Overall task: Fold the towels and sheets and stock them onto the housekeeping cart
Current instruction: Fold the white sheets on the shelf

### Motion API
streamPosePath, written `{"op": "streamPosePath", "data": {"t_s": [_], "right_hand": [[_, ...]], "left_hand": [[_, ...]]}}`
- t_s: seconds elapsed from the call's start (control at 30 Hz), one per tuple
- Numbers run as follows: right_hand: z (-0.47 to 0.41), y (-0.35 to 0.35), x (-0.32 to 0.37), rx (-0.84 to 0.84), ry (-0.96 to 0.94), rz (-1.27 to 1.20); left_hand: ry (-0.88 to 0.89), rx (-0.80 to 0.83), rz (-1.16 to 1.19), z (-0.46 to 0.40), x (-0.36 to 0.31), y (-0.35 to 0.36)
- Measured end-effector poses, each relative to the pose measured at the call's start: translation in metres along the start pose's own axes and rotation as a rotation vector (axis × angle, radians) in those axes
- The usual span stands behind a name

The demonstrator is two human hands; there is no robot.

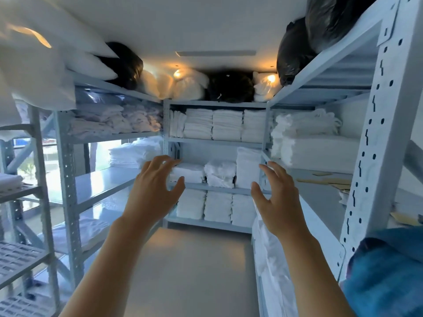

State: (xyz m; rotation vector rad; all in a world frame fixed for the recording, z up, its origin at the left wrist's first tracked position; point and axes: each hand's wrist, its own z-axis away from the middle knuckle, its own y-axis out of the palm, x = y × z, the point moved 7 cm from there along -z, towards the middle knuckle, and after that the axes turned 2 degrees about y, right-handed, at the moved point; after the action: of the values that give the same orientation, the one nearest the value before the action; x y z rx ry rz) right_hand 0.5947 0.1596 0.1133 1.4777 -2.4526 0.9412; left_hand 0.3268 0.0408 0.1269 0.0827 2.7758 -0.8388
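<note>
I stand in a narrow linen room with both arms stretched forward. My left hand (155,188) and my right hand (274,197) hang in the air with fingers spread, palms facing each other, holding nothing. Beyond them, the grey back shelf unit (215,141) carries stacks of folded white towels (226,124) on its upper level, smaller white piles (219,173) on the middle level and more piles (217,207) on the lowest. No housekeeping cart is in view.
Grey metal racks line the left (68,170) and right (370,161) sides. Black bags (295,49) and pillows (91,62) sit on top. White sheets (318,152) fill the right shelf; a white bag (272,271) leans below. Blue cloth (389,275) lies at lower right. Bare floor (194,271) runs between.
</note>
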Motion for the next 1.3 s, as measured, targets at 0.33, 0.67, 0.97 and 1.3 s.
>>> {"op": "streamPosePath", "data": {"t_s": [0.33, 0.67, 0.97, 1.3], "right_hand": [[-0.057, 0.094, -0.083, 0.095, -0.023, 0.022], [-0.124, 0.246, -0.124, 0.197, -0.045, 0.106], [-0.231, 0.393, -0.15, 0.226, 0.014, 0.153], [-0.288, 0.497, -0.191, 0.245, 0.123, 0.148]], "left_hand": [[-0.01, 0.014, -0.085, -0.041, 0.045, 0.091], [-0.054, 0.044, -0.073, -0.099, 0.157, 0.213], [-0.044, 0.094, 0.026, -0.213, 0.275, 0.325], [-0.056, 0.168, 0.155, -0.273, 0.363, 0.425]]}}
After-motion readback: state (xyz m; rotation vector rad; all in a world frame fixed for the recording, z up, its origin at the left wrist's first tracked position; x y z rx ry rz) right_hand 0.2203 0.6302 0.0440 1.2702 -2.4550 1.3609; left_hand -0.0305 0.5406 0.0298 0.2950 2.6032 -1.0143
